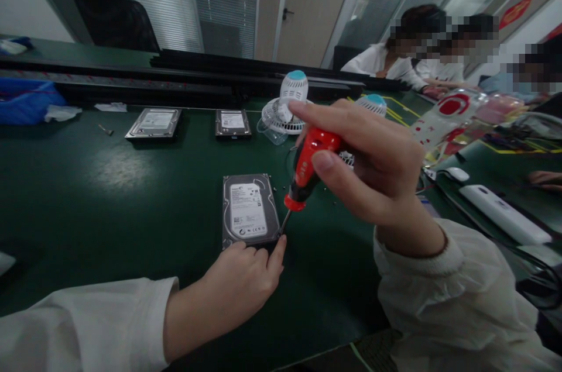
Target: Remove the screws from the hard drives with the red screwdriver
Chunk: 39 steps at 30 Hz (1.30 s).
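A hard drive [248, 208] with a white label lies flat on the green table in front of me. My left hand [246, 272] is closed against its near edge, with one finger reaching to the near right corner. In my right hand [369, 161] is a red and black screwdriver [306, 170], gripped by the handle and tilted. Its metal shaft slants down to that same corner, close to my left fingertip. Whether the tip sits in a screw is too small to tell. Several tiny screws [325, 189] lie to the right of the drive.
Two more drives, a larger one [154, 124] and a smaller one [232, 124], lie farther back. Behind my right hand stand a white fan [293, 88] and a clear cup [274, 131]. A power strip [504, 214] and cables lie right. People sit at the far right.
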Motion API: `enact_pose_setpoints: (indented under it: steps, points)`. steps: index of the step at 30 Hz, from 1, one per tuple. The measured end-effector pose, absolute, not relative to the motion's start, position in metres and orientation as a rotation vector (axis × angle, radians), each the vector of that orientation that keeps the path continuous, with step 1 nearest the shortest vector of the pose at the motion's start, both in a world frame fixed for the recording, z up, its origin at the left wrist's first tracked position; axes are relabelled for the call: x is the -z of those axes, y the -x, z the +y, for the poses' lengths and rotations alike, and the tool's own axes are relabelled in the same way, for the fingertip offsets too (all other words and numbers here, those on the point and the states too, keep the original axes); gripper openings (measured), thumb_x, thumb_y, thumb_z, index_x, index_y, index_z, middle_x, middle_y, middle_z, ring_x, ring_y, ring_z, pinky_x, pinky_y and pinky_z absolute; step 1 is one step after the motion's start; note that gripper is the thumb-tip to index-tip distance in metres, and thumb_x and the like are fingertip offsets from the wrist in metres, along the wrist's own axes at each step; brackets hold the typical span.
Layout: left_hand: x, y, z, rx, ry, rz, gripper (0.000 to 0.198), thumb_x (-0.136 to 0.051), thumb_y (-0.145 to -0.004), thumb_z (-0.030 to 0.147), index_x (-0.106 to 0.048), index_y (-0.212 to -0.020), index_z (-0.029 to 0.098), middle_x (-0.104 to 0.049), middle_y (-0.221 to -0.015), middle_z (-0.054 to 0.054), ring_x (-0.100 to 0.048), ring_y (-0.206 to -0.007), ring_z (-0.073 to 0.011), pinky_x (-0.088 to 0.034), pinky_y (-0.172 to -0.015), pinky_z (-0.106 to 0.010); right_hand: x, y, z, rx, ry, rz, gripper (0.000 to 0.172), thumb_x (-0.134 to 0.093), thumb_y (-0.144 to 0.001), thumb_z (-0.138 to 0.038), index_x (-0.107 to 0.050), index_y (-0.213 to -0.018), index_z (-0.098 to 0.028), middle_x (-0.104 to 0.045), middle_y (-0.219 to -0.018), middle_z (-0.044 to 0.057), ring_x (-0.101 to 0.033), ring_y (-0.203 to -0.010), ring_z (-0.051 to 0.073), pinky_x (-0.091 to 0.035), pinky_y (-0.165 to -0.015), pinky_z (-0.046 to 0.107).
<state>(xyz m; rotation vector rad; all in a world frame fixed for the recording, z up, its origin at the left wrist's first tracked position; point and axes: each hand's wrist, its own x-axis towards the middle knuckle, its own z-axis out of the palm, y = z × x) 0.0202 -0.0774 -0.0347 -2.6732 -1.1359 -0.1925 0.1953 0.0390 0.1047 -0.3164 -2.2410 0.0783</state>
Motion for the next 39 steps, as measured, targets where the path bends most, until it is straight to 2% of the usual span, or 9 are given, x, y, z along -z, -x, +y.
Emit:
enact_pose_setpoints:
  steps: [3, 6, 8, 14, 19, 24, 30, 34, 39]
  points:
    - [0.034, -0.020, -0.078, 0.200, 2.665, -1.127, 0.047, -0.055, -0.096, 0.024, -0.052, -0.138, 0.003, -0.068, -0.071, -0.006, -0.062, -0.055, -0.0185, -0.043, -0.049, -0.030, -0.105, -0.194, 0.041, 0.052, 0.276, -2.225, 0.037, -0.052, -0.096, -0.037, -0.065, -0.125, -0.019, -0.065, -0.086, 0.003, -0.063, -0.083, 0.017, -0.056, -0.077, 0.035]
    - [0.034, -0.019, -0.078, 0.205, 2.660, -1.131, 0.048, -0.055, -0.096, 0.023, -0.052, -0.139, 0.003, -0.067, -0.070, -0.005, -0.062, -0.055, -0.0192, -0.044, -0.047, -0.031, -0.105, -0.193, 0.043, -0.026, 0.180, -2.300, 0.044, -0.036, -0.100, -0.028, -0.056, -0.135, -0.010, -0.066, -0.103, 0.007, -0.063, -0.103, 0.019, -0.054, -0.092, 0.039]
    - [0.035, -0.019, -0.078, 0.204, 2.661, -1.137, 0.048, -0.054, -0.096, 0.023, -0.051, -0.140, 0.003, -0.067, -0.070, -0.005, -0.062, -0.055, -0.0201, -0.044, -0.046, -0.032, -0.104, -0.193, 0.045, -0.114, 0.141, -2.322, 0.046, -0.038, -0.099, -0.024, -0.050, -0.141, -0.012, -0.066, -0.114, 0.008, -0.063, -0.111, 0.021, -0.053, -0.098, 0.042]
    - [0.035, -0.020, -0.077, 0.204, 2.655, -1.127, 0.047, -0.052, -0.097, 0.023, -0.052, -0.139, 0.003, -0.066, -0.068, -0.005, -0.062, -0.054, -0.0204, -0.044, -0.046, -0.033, -0.100, -0.192, 0.047, -0.061, 0.153, -2.140, 0.037, -0.067, -0.087, -0.030, -0.065, -0.123, -0.025, -0.071, -0.106, 0.002, -0.068, -0.091, 0.020, -0.061, -0.081, 0.037]
    - [0.033, -0.020, -0.076, 0.210, 2.655, -1.118, 0.047, -0.055, -0.095, 0.023, -0.054, -0.137, 0.002, -0.066, -0.068, -0.005, -0.062, -0.054, -0.0201, -0.043, -0.046, -0.032, -0.101, -0.191, 0.046, -0.139, 0.151, -2.200, 0.035, -0.053, -0.096, -0.033, -0.062, -0.129, -0.028, -0.070, -0.119, 0.002, -0.068, -0.108, 0.023, -0.059, -0.094, 0.043]
    - [0.033, -0.019, -0.076, 0.215, 2.663, -1.119, 0.047, -0.055, -0.096, 0.022, -0.053, -0.138, 0.003, -0.067, -0.068, -0.005, -0.062, -0.053, -0.0198, -0.044, -0.046, -0.032, -0.100, -0.193, 0.047, -0.070, 0.179, -2.154, 0.036, -0.063, -0.089, -0.037, -0.065, -0.125, -0.029, -0.068, -0.097, 0.001, -0.067, -0.098, 0.023, -0.060, -0.086, 0.044]
    - [0.032, -0.020, -0.077, 0.210, 2.659, -1.112, 0.045, -0.054, -0.096, 0.023, -0.054, -0.137, 0.002, -0.066, -0.068, -0.005, -0.062, -0.054, -0.0206, -0.043, -0.046, -0.033, -0.099, -0.191, 0.046, -0.165, 0.138, -2.191, 0.041, -0.052, -0.093, -0.027, -0.061, -0.133, -0.023, -0.068, -0.120, 0.005, -0.063, -0.110, 0.025, -0.055, -0.099, 0.048]
    - [0.032, -0.020, -0.076, 0.204, 2.651, -1.120, 0.046, -0.054, -0.096, 0.024, -0.055, -0.136, 0.002, -0.067, -0.069, -0.006, -0.063, -0.055, -0.0196, -0.043, -0.048, -0.031, -0.095, -0.188, 0.041, -0.167, 0.265, -2.102, 0.033, -0.061, -0.091, -0.041, -0.066, -0.121, -0.029, -0.069, -0.103, 0.001, -0.064, -0.101, 0.025, -0.057, -0.095, 0.052]
    - [0.033, -0.019, -0.077, 0.186, 2.652, -1.111, 0.048, -0.053, -0.097, 0.024, -0.052, -0.139, 0.002, -0.067, -0.071, -0.006, -0.063, -0.055, -0.0196, -0.043, -0.048, -0.031, -0.097, -0.185, 0.033, -0.302, 0.275, -2.146, 0.038, -0.047, -0.097, -0.045, -0.061, -0.129, -0.030, -0.065, -0.116, 0.002, -0.062, -0.114, 0.025, -0.053, -0.102, 0.050]
